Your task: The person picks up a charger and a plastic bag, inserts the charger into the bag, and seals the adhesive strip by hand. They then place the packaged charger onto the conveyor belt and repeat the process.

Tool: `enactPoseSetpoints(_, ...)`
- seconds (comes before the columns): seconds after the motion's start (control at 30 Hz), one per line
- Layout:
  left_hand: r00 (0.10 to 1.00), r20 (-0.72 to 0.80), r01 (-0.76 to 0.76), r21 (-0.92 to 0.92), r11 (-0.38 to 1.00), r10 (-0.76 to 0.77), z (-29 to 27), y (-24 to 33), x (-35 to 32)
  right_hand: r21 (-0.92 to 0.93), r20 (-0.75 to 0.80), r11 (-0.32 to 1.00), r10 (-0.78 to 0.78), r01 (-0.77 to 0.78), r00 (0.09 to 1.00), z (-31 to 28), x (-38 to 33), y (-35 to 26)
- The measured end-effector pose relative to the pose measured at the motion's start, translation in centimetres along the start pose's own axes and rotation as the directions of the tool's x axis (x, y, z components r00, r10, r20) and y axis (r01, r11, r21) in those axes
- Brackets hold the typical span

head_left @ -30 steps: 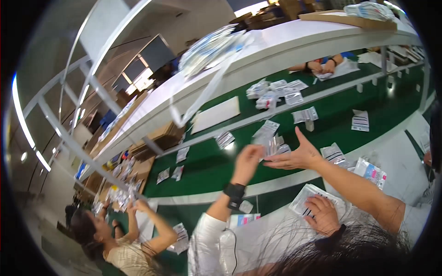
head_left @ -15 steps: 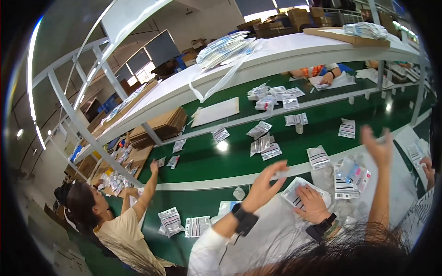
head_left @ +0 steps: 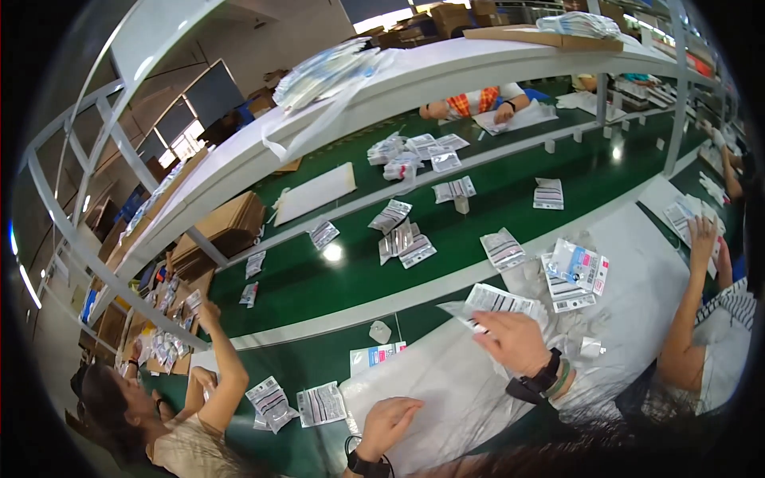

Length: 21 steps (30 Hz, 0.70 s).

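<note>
My right hand [head_left: 516,344], with a black band on its wrist, grips a clear plastic packet [head_left: 504,299] with a striped label; the palm covers its near part, and its left corner sticks up. Lower and to the left, my left hand [head_left: 389,425] is above a white sheet [head_left: 446,406], fingers pressed together; what they hold, if anything, is hidden. Just right of the gripped packet lies a pile of packets [head_left: 575,271], the top one blue and pink. Another labelled packet [head_left: 502,248] lies beyond it.
A green belt [head_left: 319,295] with scattered packets runs behind a pale rail [head_left: 319,328]. Above it stands a white shelf [head_left: 430,60] on metal posts. A co-worker [head_left: 191,446] sits at left, another person [head_left: 685,350] at right. Two packets [head_left: 322,404] lie left of the sheet.
My left hand has drawn back from beside the packet toward the lower edge. The packet under my right hand has tilted. The person at right has lowered a raised arm; the view has turned right.
</note>
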<state>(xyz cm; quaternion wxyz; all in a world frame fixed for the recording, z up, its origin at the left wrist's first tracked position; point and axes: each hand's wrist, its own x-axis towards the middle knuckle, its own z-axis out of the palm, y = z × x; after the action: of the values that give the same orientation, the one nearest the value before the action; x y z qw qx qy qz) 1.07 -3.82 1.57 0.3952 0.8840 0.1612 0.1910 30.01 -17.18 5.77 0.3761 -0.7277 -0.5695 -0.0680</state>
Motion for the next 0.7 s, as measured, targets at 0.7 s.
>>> enactPoseSetpoints(0.7,0.956,0.22,0.086,0.428,0.9,-0.196,5.5,1.8,9.9,0.31,0.257,0.942,0.044,-0.126,0.965,1.6,-1.1,-1.3)
